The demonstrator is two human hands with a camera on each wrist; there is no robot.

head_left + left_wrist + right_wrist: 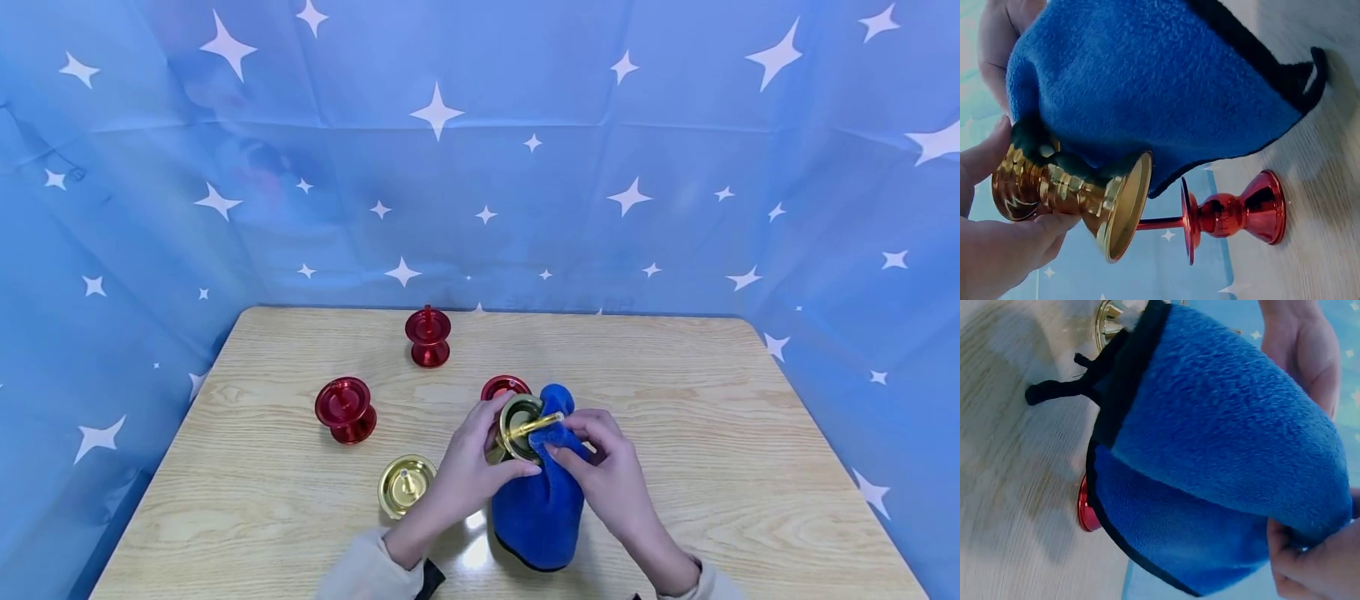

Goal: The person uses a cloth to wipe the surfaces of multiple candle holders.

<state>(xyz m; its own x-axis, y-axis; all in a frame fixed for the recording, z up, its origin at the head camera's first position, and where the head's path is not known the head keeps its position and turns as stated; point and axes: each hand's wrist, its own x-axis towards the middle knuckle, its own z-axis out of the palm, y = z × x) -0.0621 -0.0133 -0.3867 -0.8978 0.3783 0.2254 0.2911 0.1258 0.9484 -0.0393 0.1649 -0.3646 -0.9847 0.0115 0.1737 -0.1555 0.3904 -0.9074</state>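
Note:
My left hand [480, 454] grips a gold candle holder [517, 429] around its waist, tilted so that its dish and central spike face right. In the left wrist view the thumb and fingers wrap the gold holder [1066, 187], its flared base to the right. My right hand [611, 471] pinches a blue cloth [540, 508] with black edging against the holder's dish and spike. The cloth hangs down below both hands. In the right wrist view the fingers of the right hand [1310, 562] hold the bunched end of the cloth [1229, 425].
Two red holders stand at the left [347, 410] and back [429, 337] of the wooden table [675, 375]. A third red one [504, 387] is just behind my left hand. Another gold holder [407, 486] stands beside my left forearm. A starred blue curtain [480, 167] surrounds the table.

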